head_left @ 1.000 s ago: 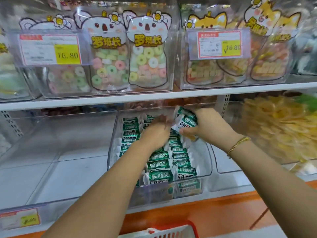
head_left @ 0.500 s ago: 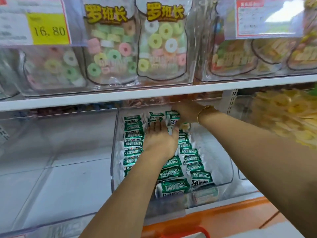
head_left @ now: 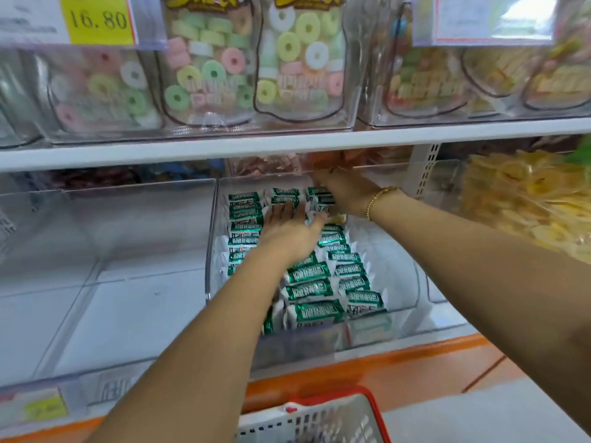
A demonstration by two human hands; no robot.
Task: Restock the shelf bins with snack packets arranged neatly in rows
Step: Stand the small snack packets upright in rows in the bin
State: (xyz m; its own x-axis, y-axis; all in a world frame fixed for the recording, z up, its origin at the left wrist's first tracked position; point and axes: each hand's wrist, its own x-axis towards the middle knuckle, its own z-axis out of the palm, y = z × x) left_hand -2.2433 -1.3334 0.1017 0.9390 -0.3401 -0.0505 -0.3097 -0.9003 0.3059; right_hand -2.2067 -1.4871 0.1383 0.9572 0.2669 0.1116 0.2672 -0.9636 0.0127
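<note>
Snack packets in 3 rows, left hand flat, fingers spread, right hand reaching rearward (grip unclear).

Left hand covers middle packets; right hand grip blurred; basket cut off below.

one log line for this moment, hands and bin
left hand: flat on green packets, middle row | right hand: at back of right row, grip unclear | clear bin: three rows
</note>
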